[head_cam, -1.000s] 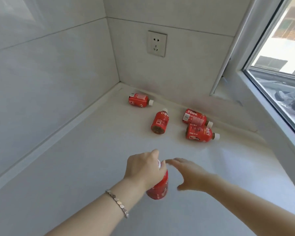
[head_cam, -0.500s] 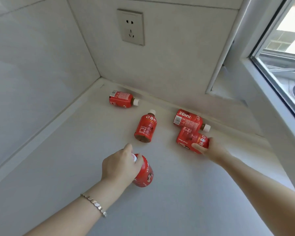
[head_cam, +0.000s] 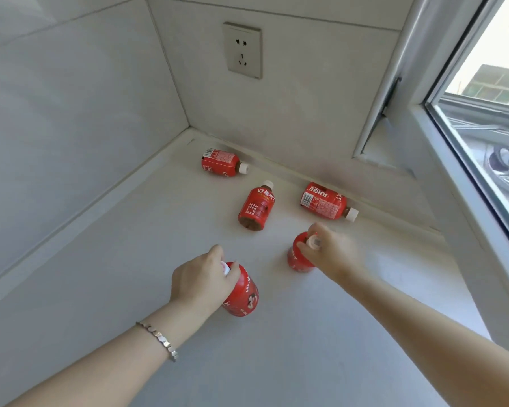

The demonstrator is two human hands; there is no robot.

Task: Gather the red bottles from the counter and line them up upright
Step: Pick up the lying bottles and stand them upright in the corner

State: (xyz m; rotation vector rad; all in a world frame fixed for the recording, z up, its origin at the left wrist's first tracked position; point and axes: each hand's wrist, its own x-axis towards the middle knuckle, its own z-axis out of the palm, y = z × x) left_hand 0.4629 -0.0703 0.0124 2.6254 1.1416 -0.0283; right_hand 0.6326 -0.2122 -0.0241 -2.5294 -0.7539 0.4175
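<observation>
- Left hand (head_cam: 202, 282) curled over the cap and shoulder of an upright red bottle (head_cam: 243, 293), evidently steadying it as the row's start.
- Right hand (head_cam: 328, 252) pinches the neck of a second bottle (head_cam: 299, 258), seemingly upright; motion blur hinders confirmation.
- Three bottles lie flat near the back wall: corner bottle (head_cam: 221, 163), middle bottle (head_cam: 256, 208), wall-side bottle (head_cam: 325, 204).
- Bottles: smooth rounded plastic, glossy red sleeves, white caps. Counter (head_cam: 130, 289): pale, matte.

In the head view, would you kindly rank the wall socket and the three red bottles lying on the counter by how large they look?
1. Wall socket.
2. JUICE-label bottle and middle bottle: too alike to rank.
3. Corner bottle, though it lies farthest from the camera, so it may be the same real size.
</observation>
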